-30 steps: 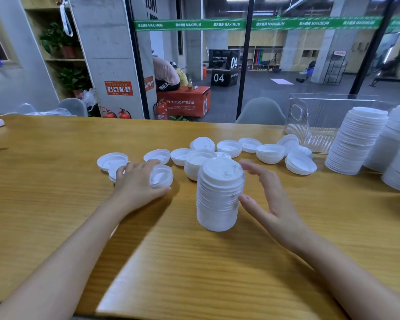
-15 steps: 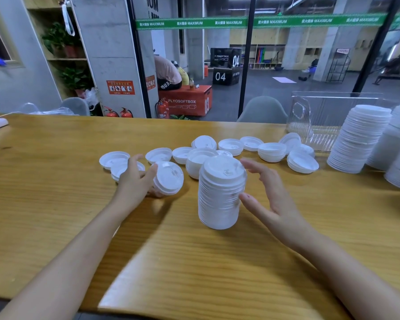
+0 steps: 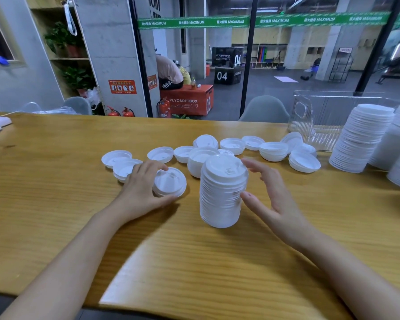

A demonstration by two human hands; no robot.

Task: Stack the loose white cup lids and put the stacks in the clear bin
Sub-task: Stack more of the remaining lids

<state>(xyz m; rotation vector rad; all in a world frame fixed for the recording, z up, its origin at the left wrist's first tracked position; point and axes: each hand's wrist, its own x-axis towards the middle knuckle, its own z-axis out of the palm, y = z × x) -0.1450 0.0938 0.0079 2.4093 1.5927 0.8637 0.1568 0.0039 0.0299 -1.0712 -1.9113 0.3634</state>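
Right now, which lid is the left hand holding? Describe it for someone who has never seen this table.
On the wooden table, find the tall stack of white lids in the middle. Just left of it, the left hand pinches one lid between thumb and fingers. It shows its domed top, tipped toward the camera, while the loose lids beside that hand lie hollow side up.

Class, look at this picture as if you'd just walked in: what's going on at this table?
A person is stacking white cup lids at a wooden table. The left hand grips one lid, tilted, just left of the tall stack. The right hand is open beside that stack, thumb at its side. More loose lids lie in a row behind, and bigger stacks stand by the clear bin at the far right.
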